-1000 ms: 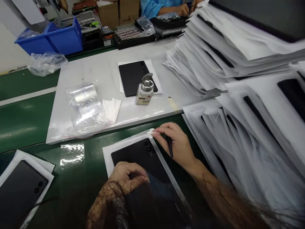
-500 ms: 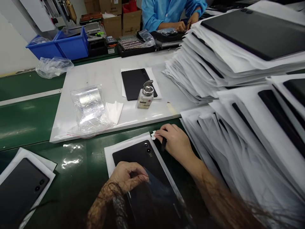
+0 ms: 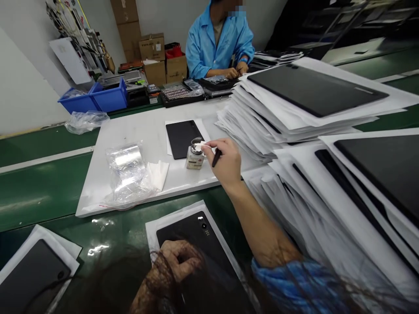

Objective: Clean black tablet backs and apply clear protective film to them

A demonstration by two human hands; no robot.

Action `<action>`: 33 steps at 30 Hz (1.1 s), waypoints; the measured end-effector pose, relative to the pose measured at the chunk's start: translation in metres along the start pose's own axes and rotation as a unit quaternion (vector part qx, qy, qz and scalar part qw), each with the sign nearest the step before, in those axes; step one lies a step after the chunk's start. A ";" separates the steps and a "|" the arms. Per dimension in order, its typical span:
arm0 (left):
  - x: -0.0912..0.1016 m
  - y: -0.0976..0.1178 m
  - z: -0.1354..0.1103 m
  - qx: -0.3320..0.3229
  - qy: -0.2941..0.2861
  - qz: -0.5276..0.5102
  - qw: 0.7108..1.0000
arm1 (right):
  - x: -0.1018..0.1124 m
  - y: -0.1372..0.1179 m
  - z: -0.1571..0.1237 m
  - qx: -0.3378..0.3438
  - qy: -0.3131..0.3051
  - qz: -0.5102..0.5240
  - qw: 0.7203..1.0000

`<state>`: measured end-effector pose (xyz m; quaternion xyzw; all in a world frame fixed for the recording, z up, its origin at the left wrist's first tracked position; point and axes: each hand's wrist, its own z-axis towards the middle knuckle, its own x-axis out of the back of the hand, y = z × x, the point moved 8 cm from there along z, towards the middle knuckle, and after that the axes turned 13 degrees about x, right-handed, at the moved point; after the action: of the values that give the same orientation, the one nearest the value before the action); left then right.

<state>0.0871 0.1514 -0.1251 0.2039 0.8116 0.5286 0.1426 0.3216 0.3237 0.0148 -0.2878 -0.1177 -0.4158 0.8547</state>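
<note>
My right hand is closed on a small white wipe and a thin black tool. It presses the wipe onto the metal top of a small pump bottle on the white board. My left hand rests with curled fingers on a black tablet back cover lying on white paper on the green belt just in front of me. Loose hair partly hides that hand.
Tall stacks of black covers in white paper fill the right side. On the board lie a second black cover, a clear plastic bag and a white cloth. Another cover lies at lower left. A person in blue works at the far end beside blue bins.
My right hand lifted off the corner of the near cover and moved away to the pump bottle, taking the wipe and tool. The view tilted up. My left hand stayed on the cover.
</note>
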 end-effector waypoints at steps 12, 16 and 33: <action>0.009 0.010 -0.021 0.089 0.019 -0.073 0.993 | 0.061 -0.045 -0.059 -0.070 0.040 0.185 0.979; 0.010 0.007 -0.024 0.092 0.025 -0.084 0.992 | 0.091 -0.064 -0.129 -0.179 -0.060 0.305 0.933; 0.015 0.002 -0.030 0.056 0.031 -0.051 0.997 | 0.120 -0.090 -0.157 -0.186 -0.132 0.339 0.913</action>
<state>0.0614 0.1355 -0.1119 0.1532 0.8534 0.4804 0.1322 0.3210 0.1103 -0.0234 -0.5162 -0.0453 -0.0736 0.8521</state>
